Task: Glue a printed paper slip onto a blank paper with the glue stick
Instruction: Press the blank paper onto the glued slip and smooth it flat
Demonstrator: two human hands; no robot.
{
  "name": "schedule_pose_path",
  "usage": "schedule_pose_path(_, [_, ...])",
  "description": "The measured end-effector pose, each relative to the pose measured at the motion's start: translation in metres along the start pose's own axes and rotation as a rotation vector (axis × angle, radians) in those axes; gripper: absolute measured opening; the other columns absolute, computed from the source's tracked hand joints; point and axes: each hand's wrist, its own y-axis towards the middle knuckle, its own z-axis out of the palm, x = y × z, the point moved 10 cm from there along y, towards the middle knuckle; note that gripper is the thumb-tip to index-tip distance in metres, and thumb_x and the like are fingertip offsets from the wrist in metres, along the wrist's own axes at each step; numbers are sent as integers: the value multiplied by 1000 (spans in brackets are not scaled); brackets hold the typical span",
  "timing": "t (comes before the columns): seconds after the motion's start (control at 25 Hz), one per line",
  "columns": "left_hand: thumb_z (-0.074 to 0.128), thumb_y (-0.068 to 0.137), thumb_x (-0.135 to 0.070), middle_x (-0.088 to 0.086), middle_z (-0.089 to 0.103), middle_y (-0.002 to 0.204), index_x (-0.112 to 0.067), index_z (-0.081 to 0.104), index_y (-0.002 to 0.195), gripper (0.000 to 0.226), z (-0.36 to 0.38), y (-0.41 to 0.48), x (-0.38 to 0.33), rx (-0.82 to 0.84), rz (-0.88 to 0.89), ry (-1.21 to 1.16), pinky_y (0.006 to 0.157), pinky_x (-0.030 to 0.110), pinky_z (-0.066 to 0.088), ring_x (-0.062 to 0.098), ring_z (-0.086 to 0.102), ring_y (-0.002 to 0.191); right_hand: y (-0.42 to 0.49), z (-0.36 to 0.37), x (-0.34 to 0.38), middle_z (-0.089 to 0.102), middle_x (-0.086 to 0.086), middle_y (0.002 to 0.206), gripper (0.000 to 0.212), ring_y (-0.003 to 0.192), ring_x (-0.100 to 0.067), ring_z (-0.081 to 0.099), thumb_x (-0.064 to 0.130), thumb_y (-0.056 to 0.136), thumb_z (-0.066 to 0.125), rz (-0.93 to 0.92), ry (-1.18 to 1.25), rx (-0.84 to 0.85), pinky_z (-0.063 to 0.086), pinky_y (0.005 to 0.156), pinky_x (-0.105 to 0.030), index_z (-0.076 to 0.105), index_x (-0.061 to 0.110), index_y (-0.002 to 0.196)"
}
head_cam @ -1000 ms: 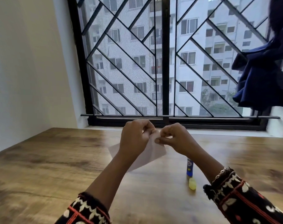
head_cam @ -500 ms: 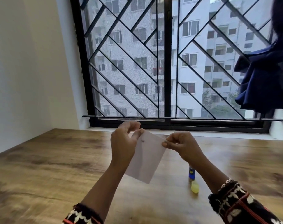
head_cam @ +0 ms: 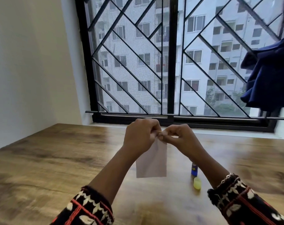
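Observation:
A white paper (head_cam: 151,164) hangs upright in the air above the wooden table (head_cam: 49,159). My left hand (head_cam: 140,135) and my right hand (head_cam: 178,137) pinch its top edge, fingertips touching at the middle. The side facing me is blank; no print shows. A blue glue stick (head_cam: 194,169) stands upright and uncapped on the table, just under my right forearm. Its yellow cap (head_cam: 197,183) lies in front of it. I cannot see a separate printed slip.
A barred window (head_cam: 170,62) runs along the table's far edge. A dark blue cloth (head_cam: 267,75) hangs at the upper right. A white wall borders the table on the left.
My hands have come together at the top of the paper. The sheet has turned from a slanted spread to hanging straight down, narrower between my fingers.

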Motion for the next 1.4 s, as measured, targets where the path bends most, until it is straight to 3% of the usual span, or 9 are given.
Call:
schedule_pose_path(0.2, [67, 76, -15, 0, 70, 71, -20, 68, 70, 8, -6, 3, 8, -77, -28, -167, 68, 32, 47, 22, 63, 73, 5, 1, -7, 46, -7, 54, 26, 59, -16, 41, 9, 72, 72, 24, 24, 32, 34, 60, -30, 56, 5, 52])
schedule_pose_path(0.36, [69, 74, -6, -16, 58, 46, -29, 54, 51, 36, -26, 12, 31, -182, -76, -444, 57, 24, 39, -3, 48, 48, -9, 3, -33, 56, 14, 42, 29, 51, 1, 48, 6, 71, 73, 105, -10, 51, 38, 57, -14, 61, 22, 50])
schedule_pose_path(0.48, [68, 76, -3, -20, 57, 45, -29, 55, 52, 37, -39, 13, 42, -237, -103, -550, 52, 25, 40, -6, 46, 45, -19, -2, -45, 59, 19, 43, 32, 50, 5, 51, 6, 70, 73, 137, -19, 42, 38, 56, -8, 61, 29, 51])
schedule_pose_path(0.68, [62, 81, 4, 0, 55, 61, -16, 59, 63, 27, -63, 7, 71, -377, -152, -784, 47, 5, 39, -5, 48, 49, -34, -12, -57, 69, -2, 66, 7, 66, -8, 63, 1, 72, 70, 178, 140, -34, 50, 70, -17, 70, 7, 69])
schedule_pose_path(0.76, [61, 81, 5, 2, 56, 64, -13, 59, 65, 24, -61, 3, 80, -375, -168, -813, 53, 3, 40, -6, 50, 50, -35, -14, -57, 69, -14, 79, 13, 75, -17, 64, 0, 72, 69, 203, 314, -63, 53, 73, -21, 67, -1, 85])
schedule_pose_path(0.92, [59, 81, 9, 2, 56, 64, -13, 58, 66, 27, -42, -7, 90, -347, -206, -856, 55, 3, 41, -7, 51, 50, -27, 2, -37, 66, -13, 79, 21, 73, -12, 61, -1, 71, 68, 189, 425, -10, 51, 72, -19, 66, 9, 90])
schedule_pose_path(1.04, [57, 82, 10, 2, 55, 65, -15, 57, 68, 28, -25, -12, 95, -272, -200, -895, 56, 5, 44, -6, 52, 52, -18, -1, -36, 63, -18, 71, 17, 69, -21, 53, -4, 72, 66, 184, 248, -77, 46, 70, -33, 67, 13, 73])
schedule_pose_path(1.2, [63, 76, 11, -4, 61, 63, -13, 61, 65, 27, -10, -15, 113, -159, -161, -751, 61, 8, 45, -3, 55, 58, -16, -3, -34, 64, 11, 62, 14, 56, -1, 54, 5, 75, 67, 65, -213, -139, 43, 62, -19, 73, 17, 74])
schedule_pose_path(1.4, [67, 69, 14, -21, 66, 53, -23, 64, 57, 39, 33, -18, 146, 23, -172, -546, 60, 7, 46, -7, 59, 57, -31, 24, -31, 75, 0, 80, 13, 66, -22, 68, 9, 75, 63, -272, -637, -115, 55, 57, -30, 73, 15, 80])
